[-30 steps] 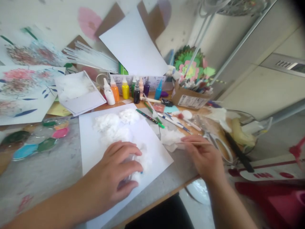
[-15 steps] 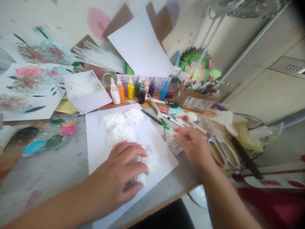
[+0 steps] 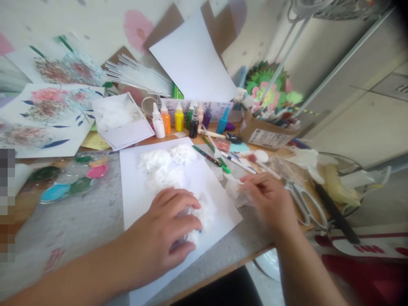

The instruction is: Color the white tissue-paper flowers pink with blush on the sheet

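Note:
A sheet of white paper (image 3: 134,199) lies on the grey tabletop, with fluffy white clumps (image 3: 156,163) like cotton across it. My left hand (image 3: 168,225) rests over the lower part of the sheet, fingers curled round something partly clear with a small blue spot; most of it is hidden. Beside the paper's right edge, my right hand (image 3: 264,195) pinches a thin white piece that looks like tissue. Under its fingertips is a crumpled, translucent white tissue (image 3: 236,193) on the table.
Small paint bottles (image 3: 179,118) stand along the back. Pens (image 3: 210,158) lie beyond the sheet. Scissors (image 3: 307,208) are at right, near a cardboard box (image 3: 267,135) of tools. A paint palette (image 3: 72,180) sits at left, beside flower paintings (image 3: 47,110) and a white box (image 3: 126,134).
My right hand has drawn slightly right and down, and a white strip now shows at its fingertips. My left hand keeps its place on the sheet. The view has shifted a little.

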Available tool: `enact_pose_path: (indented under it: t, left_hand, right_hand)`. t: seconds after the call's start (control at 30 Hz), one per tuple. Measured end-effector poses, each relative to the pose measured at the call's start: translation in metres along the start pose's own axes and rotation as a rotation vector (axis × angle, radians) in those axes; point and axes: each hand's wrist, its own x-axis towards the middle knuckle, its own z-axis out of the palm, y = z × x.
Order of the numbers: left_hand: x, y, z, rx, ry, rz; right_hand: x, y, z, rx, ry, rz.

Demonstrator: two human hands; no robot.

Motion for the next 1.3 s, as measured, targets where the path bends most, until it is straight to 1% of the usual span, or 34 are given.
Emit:
enact_pose_path:
  t: [0.13, 0.27, 0.33, 0.37, 0.43, 0.47, 0.5, 0.53, 0.57, 0.6, 0.63, 0.67, 0.73, 0.8, 0.93, 1.13, 1.3]
  left_hand:
    - [0.000, 0.000, -0.001, 0.009, 0.008, 0.012]
    - [0.001, -0.001, -0.002, 0.021, -0.003, 0.026]
    - [0.001, -0.001, -0.003, 0.022, -0.012, 0.024]
    - [0.001, -0.001, -0.004, 0.018, -0.021, 0.023]
    - [0.002, 0.000, -0.005, 0.000, -0.039, 0.021]
    - [0.003, 0.000, -0.006, -0.011, -0.049, 0.018]
    - [0.003, 0.000, -0.006, -0.020, -0.062, 0.011]
    - [0.004, 0.001, -0.007, -0.027, -0.074, 0.003]
    - [0.004, 0.001, -0.007, -0.030, -0.083, -0.006]
    - [0.005, 0.001, -0.008, -0.028, -0.090, -0.013]
    - [0.005, 0.001, -0.008, -0.025, -0.096, -0.016]
    - [0.005, 0.001, -0.008, -0.020, -0.097, -0.015]
    - [0.005, 0.001, -0.008, -0.013, -0.096, -0.006]
    - [0.005, 0.001, -0.007, -0.013, -0.095, 0.001]
    - [0.004, 0.000, -0.007, -0.018, -0.088, 0.001]
    - [0.005, 0.000, -0.007, -0.020, -0.083, 0.009]
    - [0.003, 0.000, -0.007, -0.047, -0.074, 0.003]
  right_hand:
    - [-0.002, 0.002, 0.001, 0.026, 0.052, -0.026]
    - [-0.004, 0.001, 0.003, 0.002, 0.021, -0.026]
    - [-0.008, -0.006, -0.001, 0.030, 0.041, -0.055]
    - [-0.012, -0.011, -0.003, 0.087, 0.064, -0.078]
    - [-0.022, -0.022, -0.008, 0.307, 0.073, -0.109]
    - [-0.027, -0.027, -0.010, 0.452, 0.037, -0.106]
    - [-0.033, -0.031, -0.010, 0.579, -0.029, -0.092]
    - [-0.039, -0.035, -0.009, 0.674, -0.109, -0.075]
    - [-0.045, -0.037, -0.006, 0.721, -0.186, -0.061]
    - [-0.050, -0.038, -0.002, 0.715, -0.244, -0.056]
    - [-0.055, -0.039, 0.003, 0.673, -0.273, -0.061]
    - [-0.060, -0.040, 0.009, 0.612, -0.274, -0.075]
    - [-0.065, -0.041, 0.019, 0.470, -0.229, -0.130]
    - [-0.068, -0.042, 0.024, 0.351, -0.178, -0.210]
    - [-0.070, -0.046, 0.024, 0.191, -0.138, -0.356]
    - [-0.075, -0.045, 0.024, 0.025, -0.047, -0.542]
    - [-0.077, -0.043, 0.026, -0.007, -0.038, -0.575]
